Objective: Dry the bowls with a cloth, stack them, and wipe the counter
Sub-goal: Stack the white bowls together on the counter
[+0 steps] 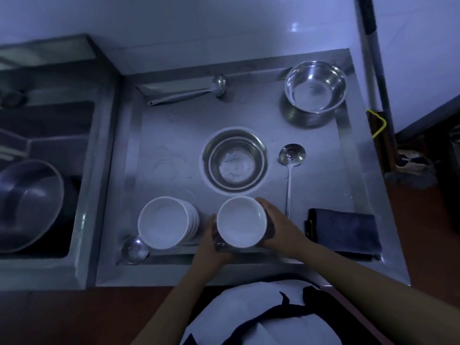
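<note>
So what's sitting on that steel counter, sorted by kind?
Steel bowls: 2, far right and centre.
Ladles: 3, at back, right, front left.
Dark cloth: 1.
White bowl groups: 2, a stack and the held bowl.
Total: 8.

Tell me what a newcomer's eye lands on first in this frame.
First, the white bowl at front centre, gripped by the left hand and right hand. Next, the stack of white bowls to its left. Then the dark folded cloth, front right.
</note>
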